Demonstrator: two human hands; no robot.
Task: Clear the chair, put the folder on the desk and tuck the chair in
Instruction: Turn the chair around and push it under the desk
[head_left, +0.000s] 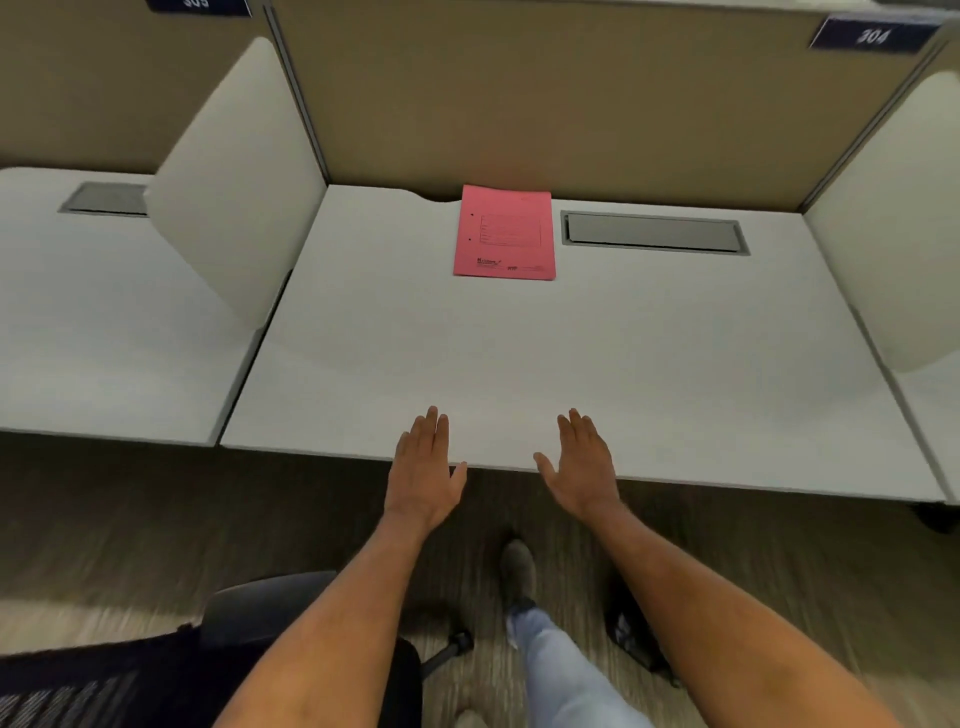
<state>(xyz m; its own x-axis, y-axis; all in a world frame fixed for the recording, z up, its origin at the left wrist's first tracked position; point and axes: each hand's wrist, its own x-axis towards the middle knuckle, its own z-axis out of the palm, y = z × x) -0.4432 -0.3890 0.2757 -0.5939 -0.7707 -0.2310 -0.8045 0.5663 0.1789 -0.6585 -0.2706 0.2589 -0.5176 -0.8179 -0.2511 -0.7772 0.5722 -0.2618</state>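
Observation:
A pink folder (504, 234) lies flat at the back of the white desk (519, 353), against the partition. My left hand (423, 467) and my right hand (582, 467) hover over the desk's front edge, palms down, fingers spread, holding nothing. The black office chair (249, 639) stands at the lower left, away from the desk, its seat partly hidden by my left forearm; nothing shows on the visible part of the seat.
A grey cable hatch (654, 233) sits right of the folder. White side dividers (239, 182) flank the desk, and a neighbouring desk (104, 322) lies left. My foot (518, 571) stands on the carpet below the desk edge; a chair caster (460, 642) is close to it.

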